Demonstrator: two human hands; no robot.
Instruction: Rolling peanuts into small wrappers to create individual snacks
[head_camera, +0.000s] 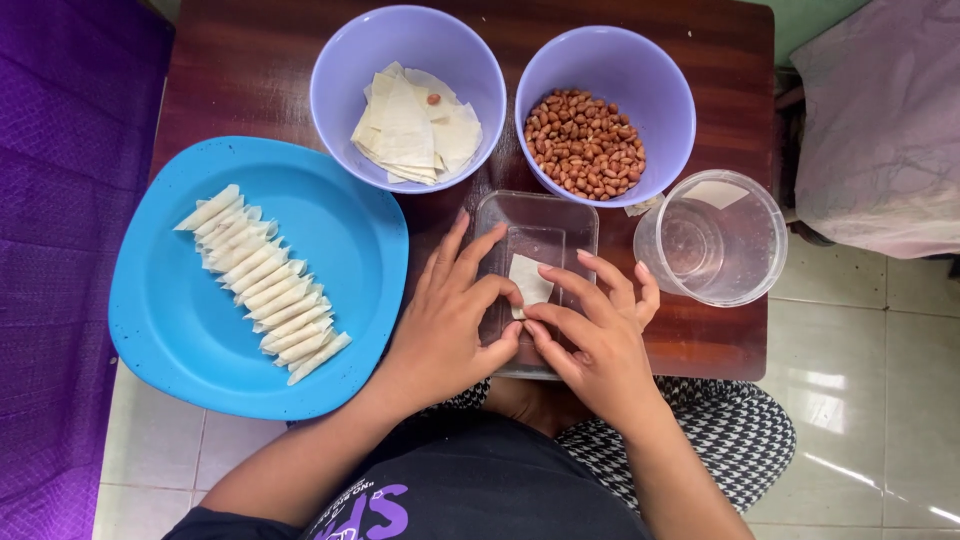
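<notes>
My left hand (450, 325) and my right hand (595, 335) meet over a clear rectangular tray (575, 220) on the wooden table's near edge. Between their thumbs and forefingers both hands pinch a small pale pastry wrapper (528, 282), partly folded. A blue plate (160, 330) to the left carries a row of several rolled pastry sticks (265, 285). Behind it, a lilac bowl (340, 75) holds a stack of flat wrappers (410, 130) with one peanut on top. Another lilac bowl (670, 100) is filled with peanuts (585, 145).
A clear plastic cup (712, 238) stands at the right, beside the peanut bowl. The dark wooden table (250, 70) ends near my lap. A purple cloth (60, 200) lies left, a pinkish fabric (880, 120) right, and pale floor tiles (860, 400) below.
</notes>
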